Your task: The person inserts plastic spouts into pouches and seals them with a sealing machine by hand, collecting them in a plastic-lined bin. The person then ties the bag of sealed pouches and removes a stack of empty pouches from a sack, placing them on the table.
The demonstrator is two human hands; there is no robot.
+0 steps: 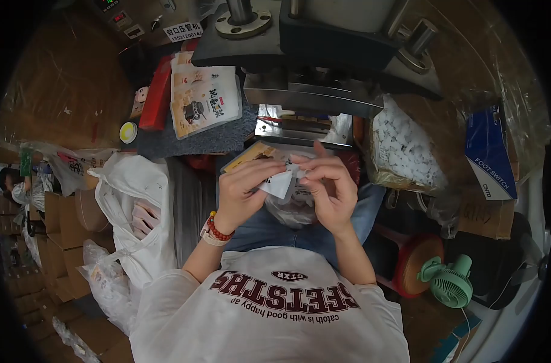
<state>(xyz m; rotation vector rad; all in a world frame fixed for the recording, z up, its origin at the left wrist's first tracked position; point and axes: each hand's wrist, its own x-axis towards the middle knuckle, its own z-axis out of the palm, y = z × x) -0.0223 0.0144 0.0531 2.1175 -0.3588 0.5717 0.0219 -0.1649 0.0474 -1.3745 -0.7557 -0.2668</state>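
A printed pouch (278, 184) with a white and yellow face is held above my lap, in front of the machine's metal jaw (305, 128). My left hand (249, 190) is wrapped round the pouch, its fingers over the top face. On the other side my right hand (331, 192) pinches a small white piece (302, 174) at the pouch's edge. Whether the piece sits in the pouch opening I cannot tell. Below both hands, a clear plastic bag (293, 212) lies on my lap.
Printed pouches (206, 100) lie on a grey mat beside a red box (157, 94). A container of small white pieces (405, 145) stands right of the machine. A green fan (451, 284) is at lower right, a white sack (133, 206) at left. A person works far left.
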